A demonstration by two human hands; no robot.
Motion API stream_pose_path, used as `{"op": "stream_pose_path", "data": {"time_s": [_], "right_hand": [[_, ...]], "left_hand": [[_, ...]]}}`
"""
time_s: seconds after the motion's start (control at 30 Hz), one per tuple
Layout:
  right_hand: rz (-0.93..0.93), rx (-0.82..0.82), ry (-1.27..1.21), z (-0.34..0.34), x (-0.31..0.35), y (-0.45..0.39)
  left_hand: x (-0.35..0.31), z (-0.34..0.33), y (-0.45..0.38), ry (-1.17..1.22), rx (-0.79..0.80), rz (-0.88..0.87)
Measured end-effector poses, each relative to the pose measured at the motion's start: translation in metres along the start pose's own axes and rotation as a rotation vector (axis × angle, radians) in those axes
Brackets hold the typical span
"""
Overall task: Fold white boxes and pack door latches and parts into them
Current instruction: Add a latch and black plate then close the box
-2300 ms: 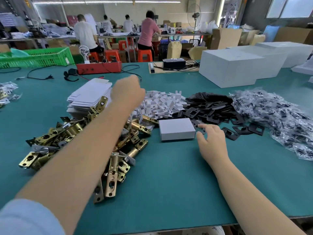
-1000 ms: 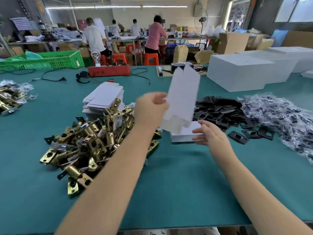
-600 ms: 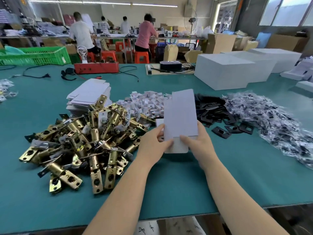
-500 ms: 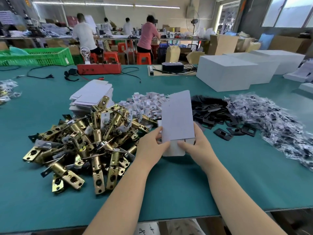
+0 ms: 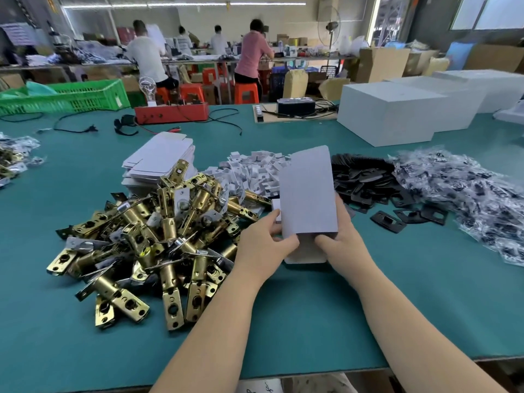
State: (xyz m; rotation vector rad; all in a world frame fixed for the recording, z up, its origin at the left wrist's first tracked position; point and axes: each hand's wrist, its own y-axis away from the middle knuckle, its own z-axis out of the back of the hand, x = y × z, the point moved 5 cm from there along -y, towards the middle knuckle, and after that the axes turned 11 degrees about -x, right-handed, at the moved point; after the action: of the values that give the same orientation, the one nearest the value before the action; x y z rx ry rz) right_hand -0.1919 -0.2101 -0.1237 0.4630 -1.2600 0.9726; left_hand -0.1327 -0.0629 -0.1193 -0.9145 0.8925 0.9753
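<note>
Head view: a teal table (image 5: 312,321) in a workshop; both the left hand (image 5: 265,241) and the right hand (image 5: 341,239) pinch an unfolded white box (image 5: 307,191) above it. Brass door latches (image 5: 158,236) lie heaped left of the box, black plates (image 5: 368,182) right of it, and seated workers (image 5: 147,56) occupy benches beyond it.

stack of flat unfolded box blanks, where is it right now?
Head view, left of centre on the green table: the stack of flat box blanks lies just behind the brass latch pile, left of the heap of small white parts.
</note>
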Motion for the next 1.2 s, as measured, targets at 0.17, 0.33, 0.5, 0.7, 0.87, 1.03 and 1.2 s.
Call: {"op": "stream_pose_path", "data": {"time_s": [0.17, 0.33, 0.5, 0.7, 0.87, 1.03, 1.2], "right_hand": [[0.012, -0.042, 0.104, 0.004, 0.000, 0.002], [0.053, 0.023, 0.205, 0.001, 0.002, 0.005], [0.076, 0.116, 0.242, -0.003, 0.004, 0.010], [-0.180, 0.061, -0.104, 0.005, 0.002, 0.005], [-0.297, -0.168, 0.012, 0.022, -0.010, -0.008], [-0.293, -0.197, -0.053, 0.026, -0.011, -0.006], [-0.257, -0.078, -0.034, 0.021, -0.008, -0.001]], "left_hand": [[-0.002, -0.006, -0.001, 0.215, 0.113, 0.061], [-0.006, -0.006, -0.002, 0.384, 0.048, 0.159], [-0.001, -0.003, -0.005, 0.311, -0.007, 0.215], [0.002, -0.006, -0.007, 0.334, 0.043, 0.339], [0.004, -0.016, 0.000, 0.262, 0.175, 0.333], [0.000, -0.020, 0.005, 0.489, 0.276, 0.442], [0.004, -0.020, 0.006, 0.540, 0.143, 0.552]]}}
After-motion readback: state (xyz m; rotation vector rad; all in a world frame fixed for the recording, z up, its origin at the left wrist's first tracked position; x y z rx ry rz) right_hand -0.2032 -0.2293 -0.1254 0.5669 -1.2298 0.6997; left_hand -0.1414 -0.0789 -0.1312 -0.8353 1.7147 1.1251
